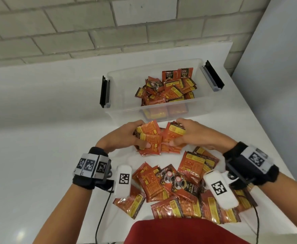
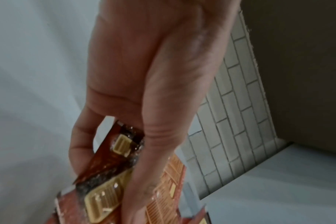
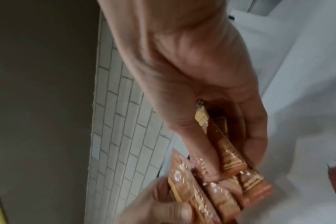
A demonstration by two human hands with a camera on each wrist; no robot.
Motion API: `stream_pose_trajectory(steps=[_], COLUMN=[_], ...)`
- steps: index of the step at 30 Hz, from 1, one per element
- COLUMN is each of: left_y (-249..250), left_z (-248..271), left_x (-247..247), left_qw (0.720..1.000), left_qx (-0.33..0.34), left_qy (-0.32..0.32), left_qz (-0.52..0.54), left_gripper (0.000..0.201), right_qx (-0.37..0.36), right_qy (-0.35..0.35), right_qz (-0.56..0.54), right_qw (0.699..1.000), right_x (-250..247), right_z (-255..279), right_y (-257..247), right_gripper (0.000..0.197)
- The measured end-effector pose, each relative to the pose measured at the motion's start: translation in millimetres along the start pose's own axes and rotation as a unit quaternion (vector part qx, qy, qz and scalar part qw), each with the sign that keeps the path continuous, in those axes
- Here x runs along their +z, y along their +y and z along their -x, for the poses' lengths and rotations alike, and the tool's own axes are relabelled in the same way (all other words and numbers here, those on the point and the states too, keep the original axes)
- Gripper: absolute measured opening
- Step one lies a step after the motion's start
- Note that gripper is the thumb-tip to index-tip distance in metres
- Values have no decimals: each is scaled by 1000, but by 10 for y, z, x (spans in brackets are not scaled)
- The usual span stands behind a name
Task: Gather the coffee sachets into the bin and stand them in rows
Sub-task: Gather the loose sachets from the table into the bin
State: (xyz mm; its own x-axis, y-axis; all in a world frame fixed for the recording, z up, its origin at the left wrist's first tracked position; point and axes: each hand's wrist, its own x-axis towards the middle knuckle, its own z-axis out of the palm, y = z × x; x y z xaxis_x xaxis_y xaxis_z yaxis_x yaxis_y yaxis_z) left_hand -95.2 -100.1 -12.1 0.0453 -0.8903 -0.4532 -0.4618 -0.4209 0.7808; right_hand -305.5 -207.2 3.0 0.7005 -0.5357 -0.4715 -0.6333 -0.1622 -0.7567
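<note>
Both hands hold bunches of orange coffee sachets just in front of the clear plastic bin (image 1: 112, 110). My left hand (image 1: 124, 136) grips a bunch of sachets (image 1: 149, 136), thumb on top; in the left wrist view its fingers (image 2: 82, 145) curl round them (image 2: 123, 145). My right hand (image 1: 193, 136) grips a second bunch (image 1: 175, 133), seen between thumb and fingers in the right wrist view (image 3: 228, 153). The bin holds a loose heap of sachets (image 1: 167, 92), two upright against its far wall (image 1: 177, 74). Many more sachets (image 1: 175, 187) lie on the white table near me.
The bin has black latch handles at its left (image 1: 105, 92) and right (image 1: 212, 76) ends. A grey brick wall (image 1: 109, 27) runs behind the table; the table's right edge (image 1: 260, 117) slants near the bin. Wrist camera cables (image 1: 100, 221) hang below my arms.
</note>
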Motion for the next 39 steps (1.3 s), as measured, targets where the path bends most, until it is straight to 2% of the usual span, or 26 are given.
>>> stream_pose_trajectory(steps=[2,5,7,9,11,13,16,18,21,23,26,30,32,35,39], left_y=[35,105,159,183,171,160,156,153,113,103,134,299,439,664,887], left_z=[85,281,417,501,522,508,462,431,377,364,364,395,412,408,253], left_x=[-53,-120,-96,2,130,243,372,421,431,396,304,84,-48,-247,-461], left_qw=[1000,1000,997,990,986,981,973,972,976,980,986,991,994,997,989], left_qx=[4,2,-7,-15,-16,-12,-6,-1,6,-12,-22,11,30,64,84], left_qy=[-5,-26,-79,-128,-129,-121,-129,-128,-124,-128,-136,-124,-100,-29,51], left_qz=[11,1,-9,-49,-107,-149,-193,-199,-176,-152,-88,-42,-11,36,110], left_gripper=[46,41,37,31,27,30,36,36,32,31,25,31,33,32,45], right_qx=[5,14,30,40,46,73,93,87,52,34,15,-8,-29,-53,-74], right_qy=[-14,-31,-36,-30,-25,-32,-31,-21,-18,-14,5,21,28,41,81], right_qz=[-50,-56,-39,27,155,245,265,242,198,162,114,62,22,-54,-114], right_qw=[999,998,998,998,986,966,959,966,979,986,993,998,999,996,987], right_x=[-127,-266,-275,-228,-161,-63,46,55,21,-5,-89,-295,-413,-598,-848], right_z=[135,364,504,584,598,600,552,507,475,476,486,536,555,556,444], right_y=[36,124,198,275,340,368,423,443,426,409,397,298,199,36,-193], right_gripper=[39,26,18,16,29,51,71,66,49,39,34,29,29,32,33])
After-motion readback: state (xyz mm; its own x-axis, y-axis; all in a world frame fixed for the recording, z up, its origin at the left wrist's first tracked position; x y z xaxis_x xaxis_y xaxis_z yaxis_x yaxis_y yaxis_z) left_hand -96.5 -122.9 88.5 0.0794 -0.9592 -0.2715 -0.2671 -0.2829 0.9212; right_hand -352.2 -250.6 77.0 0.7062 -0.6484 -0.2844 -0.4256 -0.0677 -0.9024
